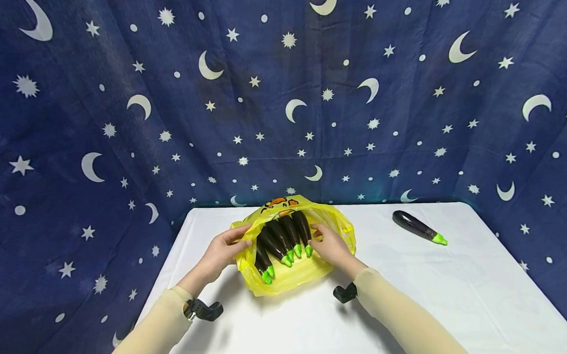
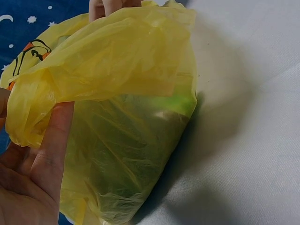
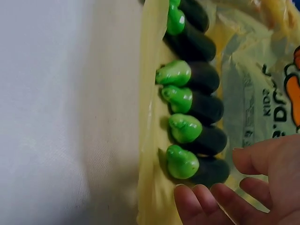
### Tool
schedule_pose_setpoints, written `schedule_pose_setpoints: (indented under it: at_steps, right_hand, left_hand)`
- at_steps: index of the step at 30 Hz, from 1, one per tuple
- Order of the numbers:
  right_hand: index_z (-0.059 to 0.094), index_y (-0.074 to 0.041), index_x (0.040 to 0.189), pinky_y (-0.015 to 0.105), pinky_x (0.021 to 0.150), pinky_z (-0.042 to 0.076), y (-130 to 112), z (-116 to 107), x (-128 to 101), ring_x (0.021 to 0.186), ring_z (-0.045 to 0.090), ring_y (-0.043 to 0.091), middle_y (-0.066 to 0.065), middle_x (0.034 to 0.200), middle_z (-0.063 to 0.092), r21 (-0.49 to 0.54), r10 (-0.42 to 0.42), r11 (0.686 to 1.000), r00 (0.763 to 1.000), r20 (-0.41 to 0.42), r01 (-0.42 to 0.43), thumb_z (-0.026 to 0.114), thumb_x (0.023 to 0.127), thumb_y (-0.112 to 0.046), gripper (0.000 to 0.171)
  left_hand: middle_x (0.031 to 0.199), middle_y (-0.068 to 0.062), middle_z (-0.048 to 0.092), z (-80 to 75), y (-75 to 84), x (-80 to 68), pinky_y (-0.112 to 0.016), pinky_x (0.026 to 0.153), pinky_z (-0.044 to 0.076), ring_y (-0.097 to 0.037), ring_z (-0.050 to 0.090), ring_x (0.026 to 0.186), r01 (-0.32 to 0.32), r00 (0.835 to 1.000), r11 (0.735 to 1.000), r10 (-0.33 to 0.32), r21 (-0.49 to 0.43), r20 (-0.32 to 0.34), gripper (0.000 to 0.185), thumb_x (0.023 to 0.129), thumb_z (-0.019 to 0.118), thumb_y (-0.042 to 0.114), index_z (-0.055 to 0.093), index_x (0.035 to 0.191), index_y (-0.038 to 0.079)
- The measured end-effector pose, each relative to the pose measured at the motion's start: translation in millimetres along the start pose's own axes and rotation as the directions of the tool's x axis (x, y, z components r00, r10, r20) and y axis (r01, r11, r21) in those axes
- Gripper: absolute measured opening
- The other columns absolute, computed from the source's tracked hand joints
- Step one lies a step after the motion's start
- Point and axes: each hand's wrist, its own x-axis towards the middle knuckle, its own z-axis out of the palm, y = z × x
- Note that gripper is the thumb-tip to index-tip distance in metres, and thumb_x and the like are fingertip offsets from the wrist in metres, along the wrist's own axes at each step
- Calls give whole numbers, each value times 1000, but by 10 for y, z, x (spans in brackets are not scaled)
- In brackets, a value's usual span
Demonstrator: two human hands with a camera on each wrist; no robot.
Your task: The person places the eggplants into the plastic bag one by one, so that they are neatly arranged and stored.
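Observation:
A yellow plastic bag with a printed cartoon lies on the white table, its mouth facing me. Inside, several dark eggplants lie side by side with their green stem ends toward the opening. At the bag's left edge, my left hand pinches the plastic between thumb and fingers; in the left wrist view, the folded rim partly covers that hand. My right hand reaches into the mouth from the right. Its fingers are spread loosely beside the end eggplant, with nothing between them and the thumb.
One more eggplant lies on the white table, right of the bag. A dark blue curtain with moons and stars stands behind the table and along its sides. Black wrist devices hang from both wrists.

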Motion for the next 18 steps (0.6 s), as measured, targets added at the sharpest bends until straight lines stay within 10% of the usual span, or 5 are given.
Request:
schedule_pose_setpoints:
  at_steps: [18]
  right_hand:
    - [55, -9, 147, 44, 88, 54, -19, -453, -352, 101, 63, 26, 13, 124, 67, 72, -68, 995, 997, 32, 66, 70, 96, -16, 54]
  left_hand:
    - [142, -16, 58, -9, 1, -12, -38, 76, 61, -20, 68, 100, -3, 1000, 1000, 3, -8, 3, 55, 97, 70, 14, 55, 149, 11]
